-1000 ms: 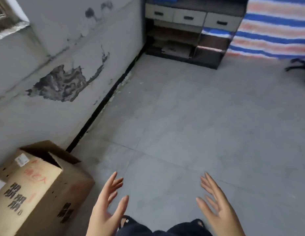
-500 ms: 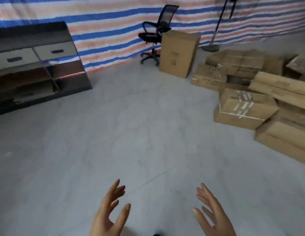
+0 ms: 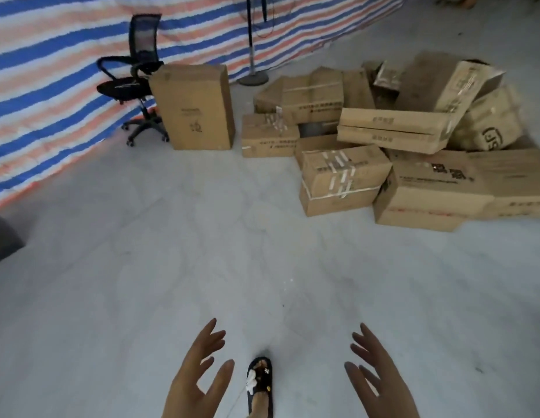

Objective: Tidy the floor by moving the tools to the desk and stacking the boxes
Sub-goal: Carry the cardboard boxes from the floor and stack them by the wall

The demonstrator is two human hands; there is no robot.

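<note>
Both hands empty, fingers spread: left hand [image 3: 199, 378], right hand [image 3: 380, 378], held low; cardboard boxes [image 3: 344, 176] heaped on floor well ahead and to the right; right hand likely nearer; taped box's long axis runs roughly crosswise; no tools visible.

Both bare hands are up in front of the person, palms turned toward each other. The left hand [image 3: 196, 378] has its fingers straight and spread, thumb out, holding nothing. The right hand [image 3: 380, 378] mirrors it, well apart. One foot in a dark sandal [image 3: 259, 387] shows between them.
</note>
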